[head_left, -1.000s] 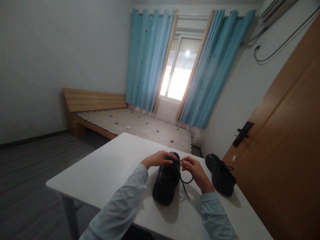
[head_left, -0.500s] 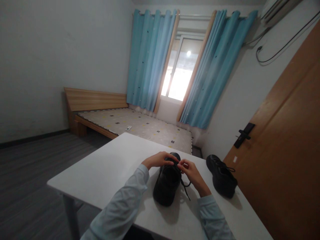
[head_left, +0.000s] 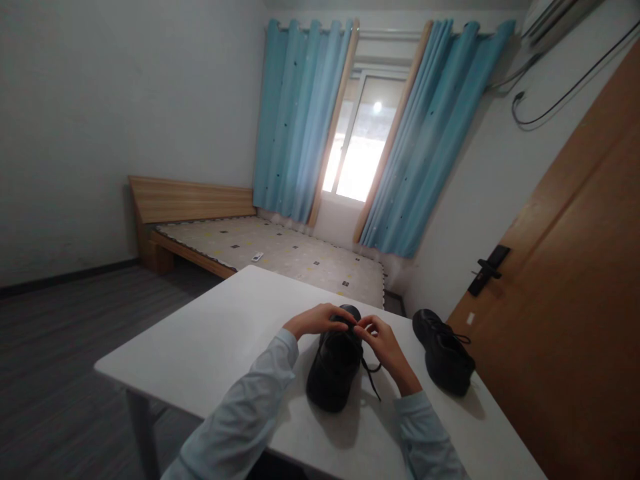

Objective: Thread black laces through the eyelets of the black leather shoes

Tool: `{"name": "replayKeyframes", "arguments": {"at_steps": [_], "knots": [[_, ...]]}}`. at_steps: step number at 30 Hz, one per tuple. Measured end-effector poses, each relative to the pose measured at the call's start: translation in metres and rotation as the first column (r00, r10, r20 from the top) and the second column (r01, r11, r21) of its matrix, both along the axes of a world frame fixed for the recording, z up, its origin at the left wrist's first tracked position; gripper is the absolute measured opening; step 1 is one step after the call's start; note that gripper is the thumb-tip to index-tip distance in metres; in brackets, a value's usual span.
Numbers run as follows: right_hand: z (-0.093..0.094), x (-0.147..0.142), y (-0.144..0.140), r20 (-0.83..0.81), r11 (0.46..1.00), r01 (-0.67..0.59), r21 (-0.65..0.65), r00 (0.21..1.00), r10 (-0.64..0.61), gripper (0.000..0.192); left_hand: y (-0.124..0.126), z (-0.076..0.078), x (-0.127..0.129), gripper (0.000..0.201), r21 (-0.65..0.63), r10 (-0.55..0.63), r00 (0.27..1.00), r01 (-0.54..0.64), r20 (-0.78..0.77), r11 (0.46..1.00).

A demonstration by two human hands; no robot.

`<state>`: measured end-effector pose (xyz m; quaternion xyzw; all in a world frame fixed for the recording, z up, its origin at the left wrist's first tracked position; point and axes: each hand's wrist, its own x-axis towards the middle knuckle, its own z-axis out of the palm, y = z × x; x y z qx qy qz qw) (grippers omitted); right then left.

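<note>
Because the near shoe sits sole down on the desk, heel toward the person and toe pointing away, its lacing lies within comfortable reach of both hands, which is probably why it is placed so. The left hand arches over the front of the shoe from the left, fingers and thumb narrowly parted at the lacing, seemingly to steady it. The right hand comes in from the other side, thumb and fingertips drawn close together beside the left fingertips; whether a strand is pinched there is too small to tell. A loose lace end trails down the shoe's right side onto the desk top, below the right hand. As for edges, a second shoe rests along the desk's right edge, near the door, and limits how far the right elbow could swing outward. A broad stretch of white top spreads to the left, giving the left arm more freedom, while the far edge, just beyond the toe, faces the bed. Behind the heel, a strip of desk separates the shoe from the near edge.
</note>
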<state>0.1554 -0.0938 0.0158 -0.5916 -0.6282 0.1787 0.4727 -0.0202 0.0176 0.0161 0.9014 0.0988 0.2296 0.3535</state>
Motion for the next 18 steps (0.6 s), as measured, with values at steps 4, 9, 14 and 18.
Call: {"name": "replayKeyframes", "arguments": {"at_steps": [4, 9, 14, 18], "knots": [[-0.002, 0.001, 0.001, 0.035, 0.999, -0.032, -0.016, 0.999, 0.033, 0.027, 0.001, -0.001, 0.000, 0.036, 0.007, -0.002, 1.000, 0.002, 0.011, 1.000], [-0.005, 0.000, 0.003, -0.003, 1.000, -0.027, 0.006, 1.000, 0.027, 0.027, -0.001, 0.001, -0.001, 0.036, 0.004, 0.023, 1.000, -0.023, -0.010, 1.000], [-0.003, -0.005, 0.002, -0.091, 0.999, -0.027, 0.022, 0.995, 0.028, 0.029, -0.002, 0.003, -0.001, 0.037, 0.006, 0.048, 0.999, -0.048, -0.024, 0.999], [0.000, -0.009, 0.000, -0.126, 0.998, 0.004, 0.058, 0.992, 0.004, 0.032, -0.002, 0.003, -0.001, 0.038, -0.003, 0.046, 0.999, -0.046, -0.023, 0.999]]}}
